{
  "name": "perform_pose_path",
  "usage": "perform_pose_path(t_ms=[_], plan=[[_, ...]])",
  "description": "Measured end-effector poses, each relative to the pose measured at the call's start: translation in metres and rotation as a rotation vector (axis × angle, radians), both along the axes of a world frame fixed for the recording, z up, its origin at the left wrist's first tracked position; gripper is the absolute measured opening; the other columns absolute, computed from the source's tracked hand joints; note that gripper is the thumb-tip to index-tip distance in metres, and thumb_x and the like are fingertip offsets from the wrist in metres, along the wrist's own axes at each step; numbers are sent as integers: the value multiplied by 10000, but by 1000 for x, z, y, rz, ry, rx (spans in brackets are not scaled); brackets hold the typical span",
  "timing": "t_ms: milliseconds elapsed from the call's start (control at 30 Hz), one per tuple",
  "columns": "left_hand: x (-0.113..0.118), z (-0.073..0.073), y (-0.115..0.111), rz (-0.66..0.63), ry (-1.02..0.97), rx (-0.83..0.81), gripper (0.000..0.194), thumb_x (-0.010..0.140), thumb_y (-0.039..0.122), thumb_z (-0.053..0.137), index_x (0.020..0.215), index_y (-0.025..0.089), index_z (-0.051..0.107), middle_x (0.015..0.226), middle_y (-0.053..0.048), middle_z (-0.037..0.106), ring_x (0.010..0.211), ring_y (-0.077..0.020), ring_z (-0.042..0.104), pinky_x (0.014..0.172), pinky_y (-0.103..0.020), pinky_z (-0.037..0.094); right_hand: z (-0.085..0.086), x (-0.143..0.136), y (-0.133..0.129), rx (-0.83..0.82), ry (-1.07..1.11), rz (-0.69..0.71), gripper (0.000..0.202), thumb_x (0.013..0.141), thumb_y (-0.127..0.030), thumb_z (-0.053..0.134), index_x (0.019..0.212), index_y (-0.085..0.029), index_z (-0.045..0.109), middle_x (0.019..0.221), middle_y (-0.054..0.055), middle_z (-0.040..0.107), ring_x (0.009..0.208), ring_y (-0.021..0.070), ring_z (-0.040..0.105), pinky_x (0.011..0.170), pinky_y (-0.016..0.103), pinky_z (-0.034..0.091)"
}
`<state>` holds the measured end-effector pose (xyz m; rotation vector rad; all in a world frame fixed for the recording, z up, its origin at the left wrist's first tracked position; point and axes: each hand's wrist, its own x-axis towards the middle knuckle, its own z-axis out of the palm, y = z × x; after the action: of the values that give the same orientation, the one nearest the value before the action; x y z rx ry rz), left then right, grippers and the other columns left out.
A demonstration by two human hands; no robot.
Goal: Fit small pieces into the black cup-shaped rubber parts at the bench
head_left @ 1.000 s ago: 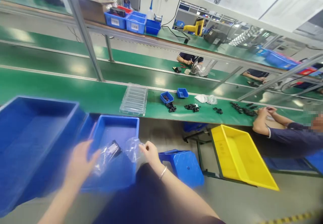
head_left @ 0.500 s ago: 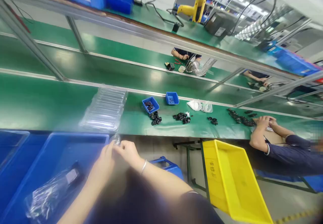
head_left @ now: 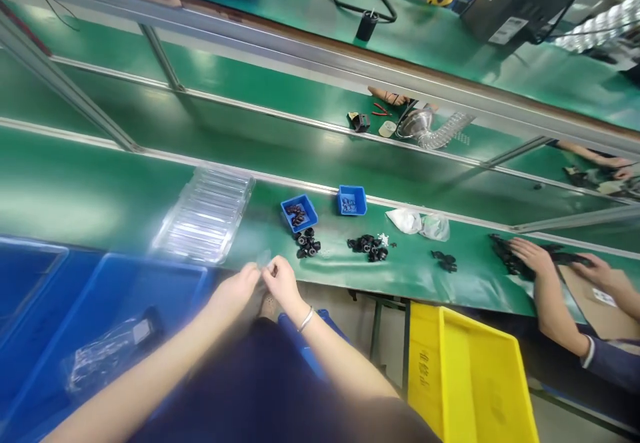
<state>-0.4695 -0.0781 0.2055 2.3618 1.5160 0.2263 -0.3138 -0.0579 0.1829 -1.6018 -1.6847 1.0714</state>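
My left hand [head_left: 236, 291] and my right hand [head_left: 283, 284] meet at the front edge of the green bench [head_left: 320, 273], both with fingers pinched closed. A small clear plastic piece [head_left: 264, 256], blurred, pokes up between the fingertips. Its exact kind I cannot make out. Close behind the hands is a pile of small black round parts [head_left: 307, 244], below a blue bin [head_left: 299, 213] with dark pieces in it. To the left, a clear ribbed plastic tray [head_left: 205, 213] lies flat on the bench.
Another blue bin [head_left: 352, 200] stands by the rear rail, with more black parts [head_left: 369, 247] in front. White plastic bags [head_left: 417, 223] lie farther right. Blue crates [head_left: 150, 270] are at left, a yellow crate [head_left: 480, 370] at right. A co-worker's hands [head_left: 533, 256] handle black parts.
My hands, still together, have moved right and slightly up, from beside the blue crate to the bench edge. The view has tilted down. The co-worker's hands have spread apart over black parts.
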Motion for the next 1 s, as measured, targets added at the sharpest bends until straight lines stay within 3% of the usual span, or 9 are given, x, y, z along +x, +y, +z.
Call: perform_pose_path(t_ms=[100, 200, 367, 467, 567, 667, 800, 1000], plan=[[10, 4, 7, -62, 67, 6, 261, 897, 111, 401, 1009, 171, 629, 1345, -118, 540, 941, -202, 667, 819, -306, 541, 1, 0, 17, 67, -59, -1, 166, 771, -42, 413, 773, -207, 430, 841, 4, 440, 727, 144, 436, 682, 251, 372], [8, 6, 16, -33, 152, 20, 331, 885, 67, 375, 1095, 157, 613, 1457, -159, 412, 954, -242, 658, 822, -372, 538, 0, -3, 25, 93, -108, 89, 256, 757, 3, 389, 882, -204, 472, 956, 30, 448, 691, 134, 435, 651, 256, 384], [-7, 2, 29, 30, 246, -13, 402, 847, 41, 405, 1205, 129, 565, 1384, -179, 495, 796, -231, 678, 706, -354, 551, -13, -8, 23, 61, -181, 231, 221, 765, -137, 588, 963, -211, 525, 915, 7, 505, 636, 120, 488, 589, 239, 433], [-19, -2, 40, 53, 248, -35, 409, 876, 80, 388, 1263, 109, 515, 1180, -172, 627, 824, -248, 684, 688, -334, 547, -31, 16, 28, 59, -275, 114, 395, 804, -323, 624, 1159, -231, 478, 1098, 60, 506, 850, 168, 567, 727, 290, 485], [-28, -5, 55, 35, 237, -68, 396, 869, 64, 382, 1227, 118, 544, 1018, -136, 675, 817, -249, 691, 681, -316, 543, -55, 55, 37, 67, -438, -136, 621, 829, -421, 584, 1336, -159, 340, 1327, 210, 345, 1203, 320, 423, 916, 456, 418], [-27, -8, 67, 15, 227, -103, 442, 841, 17, 367, 1224, 148, 544, 1215, -151, 606, 795, -229, 698, 678, -319, 549, -84, 81, 46, 62, -563, -266, 813, 762, -489, 641, 1399, -132, 283, 1405, 281, 226, 1292, 447, 265, 899, 580, 374], [-11, -12, 75, 11, 225, -167, 515, 812, 0, 357, 1256, 219, 501, 1476, -136, 362, 723, -204, 702, 655, -354, 556, -118, 90, 50, 88, -620, -251, 648, 812, -446, 581, 1357, -152, 388, 1357, 248, 341, 1254, 422, 323, 885, 578, 374], [25, -19, 81, 64, 211, -291, 501, 808, 44, 368, 1273, 213, 447, 1474, -147, 336, 734, -208, 700, 711, -381, 546, -134, 124, 49, 130, -521, -26, 380, 848, -290, 518, 1223, -232, 547, 1251, 135, 471, 1167, 303, 394, 933, 466, 396]])
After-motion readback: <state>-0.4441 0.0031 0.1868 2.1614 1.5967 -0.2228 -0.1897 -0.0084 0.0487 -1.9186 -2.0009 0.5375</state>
